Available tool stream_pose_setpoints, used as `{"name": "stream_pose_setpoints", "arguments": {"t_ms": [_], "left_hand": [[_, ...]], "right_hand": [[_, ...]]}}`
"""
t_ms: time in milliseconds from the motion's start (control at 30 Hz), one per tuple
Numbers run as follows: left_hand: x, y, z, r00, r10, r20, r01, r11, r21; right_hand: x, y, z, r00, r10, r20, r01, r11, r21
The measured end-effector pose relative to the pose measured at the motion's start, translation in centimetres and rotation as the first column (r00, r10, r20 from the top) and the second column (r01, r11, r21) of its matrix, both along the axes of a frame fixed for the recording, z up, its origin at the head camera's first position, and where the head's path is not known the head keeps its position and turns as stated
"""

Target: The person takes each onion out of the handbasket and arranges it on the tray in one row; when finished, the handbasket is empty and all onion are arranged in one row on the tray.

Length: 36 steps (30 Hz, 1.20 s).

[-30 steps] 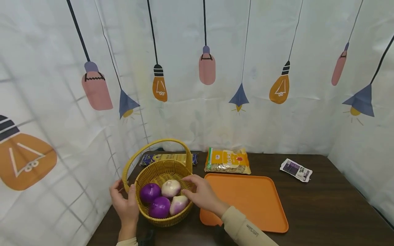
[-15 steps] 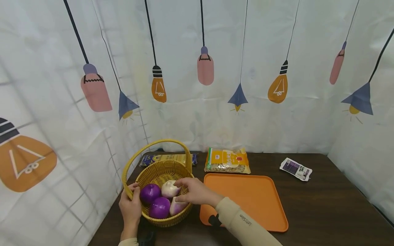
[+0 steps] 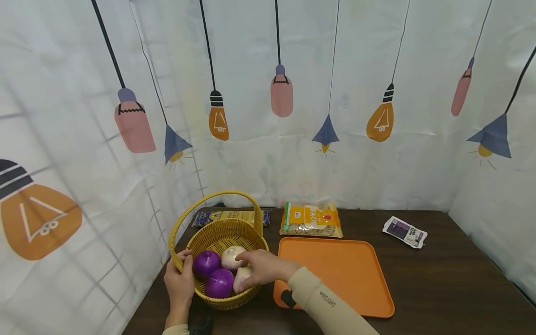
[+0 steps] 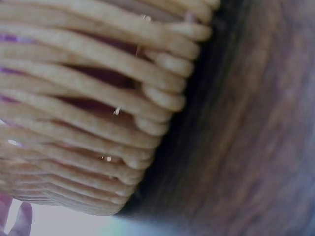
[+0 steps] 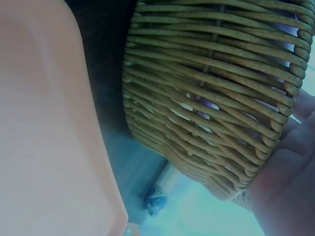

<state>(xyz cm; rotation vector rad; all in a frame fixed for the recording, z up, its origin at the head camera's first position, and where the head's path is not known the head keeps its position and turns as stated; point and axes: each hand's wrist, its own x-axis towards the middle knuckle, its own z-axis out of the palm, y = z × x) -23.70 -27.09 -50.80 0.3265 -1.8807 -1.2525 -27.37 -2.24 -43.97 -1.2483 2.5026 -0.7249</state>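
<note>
A yellow woven basket [image 3: 228,304] with a tall arched handle stands at the left of the dark table. Inside lie two purple onions [image 3: 207,264], a whitish onion [image 3: 231,257] and a white-and-purple onion [image 3: 242,276]. My left hand [image 3: 180,281] grips the basket's left rim at the foot of the handle. Reaching in over the right rim, my right hand [image 3: 268,267] holds the white-and-purple onion between thumb and fingers, partly covering it. Both wrist views show mostly the basket's woven side [image 4: 88,93]; the right hand [image 5: 290,172] appears at its rim in the right wrist view.
An orange tray [image 3: 335,274] lies right of the basket, beneath the right forearm. Behind are a yellow food bag [image 3: 311,220] and a blue-and-yellow packet [image 3: 234,215]. A small white-and-purple packet [image 3: 405,231] lies farther right. A printed curtain hangs behind the table.
My left hand has moved in from beside the basket and taken hold of its rim. The right hand has moved left and down, closing on the white-and-purple onion.
</note>
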Motion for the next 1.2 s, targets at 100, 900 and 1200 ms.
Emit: {"name": "stream_pose_setpoints", "arguments": {"t_ms": [100,900,1200], "left_hand": [[0.0,0.0,-0.1,1.0,-0.001,0.0,0.001,1.0,-0.015],[0.1,-0.2,-0.6,1.0,-0.001,0.02,0.002,0.997,-0.072],[0.2,-0.1,0.0,1.0,0.003,0.017,-0.002,0.997,-0.074]], "right_hand": [[0.1,0.0,0.1,1.0,-0.015,-0.014,0.016,0.999,0.046],[0.1,-0.4,-0.8,0.989,-0.069,-0.128,0.077,0.995,0.062],[0.5,0.2,-0.9,0.991,-0.1,-0.092,0.093,0.993,-0.076]]}}
